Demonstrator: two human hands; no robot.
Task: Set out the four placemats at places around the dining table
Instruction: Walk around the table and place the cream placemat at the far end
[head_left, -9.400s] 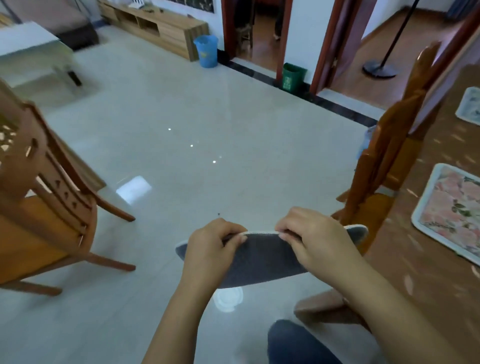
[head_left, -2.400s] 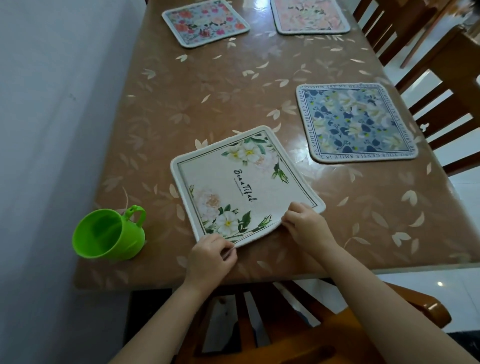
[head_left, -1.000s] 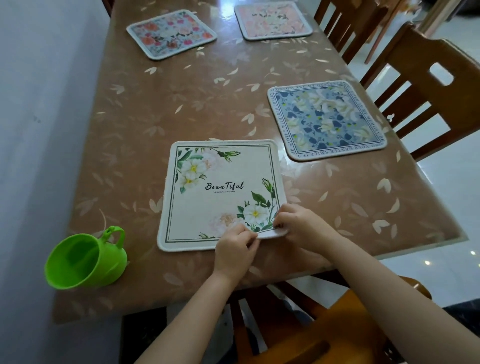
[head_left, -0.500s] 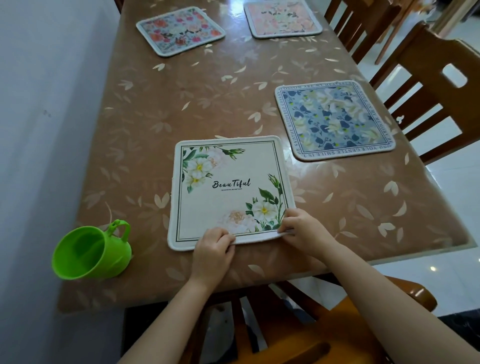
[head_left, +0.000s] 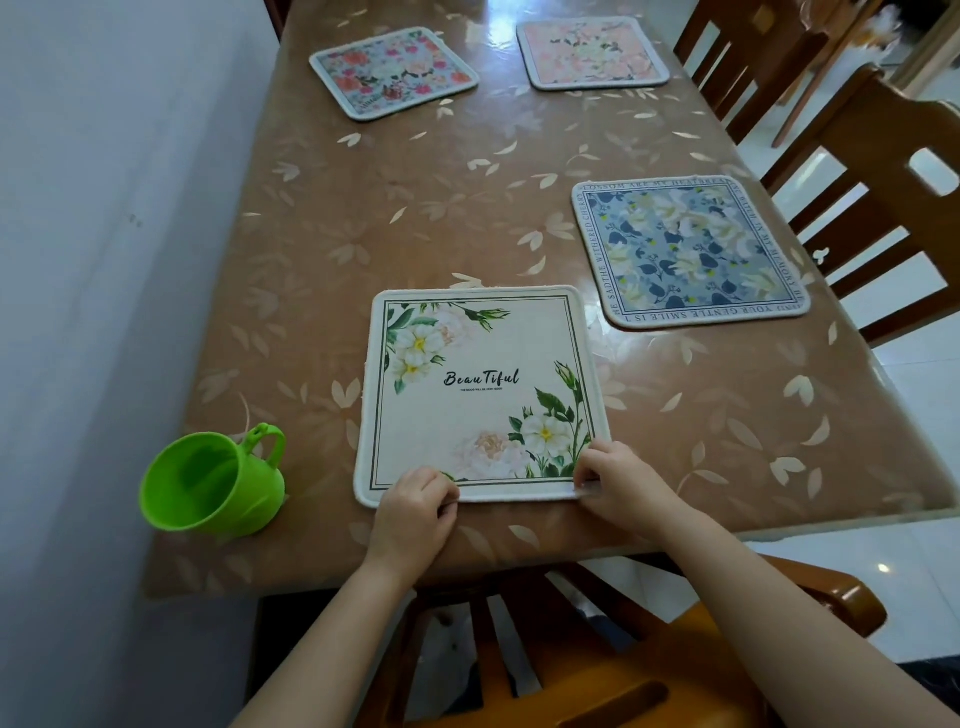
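Now my left hand (head_left: 415, 512) and my right hand (head_left: 618, 480) both pinch the near edge of the white placemat (head_left: 480, 384), lying flat on the desk (head_left: 415, 218); the green cup (head_left: 213, 486) sits left of it.

The white wall (head_left: 104, 208) runs tight along the left edge of the worktop (head_left: 415, 218), and a green cup (head_left: 213, 483) sits in the near left corner, narrowing any way in from that side. Wooden chairs (head_left: 883, 197) crowd the right edge, and another chair (head_left: 623, 675) is tucked under the near edge. All the mats lie flat, leaving a broad bare band between the red-flowered placemat (head_left: 393, 73) and pink placemat (head_left: 592, 52) at the far end and the cream placemat (head_left: 483, 395) and blue placemat (head_left: 685, 249) nearer, plus the bare near right corner.
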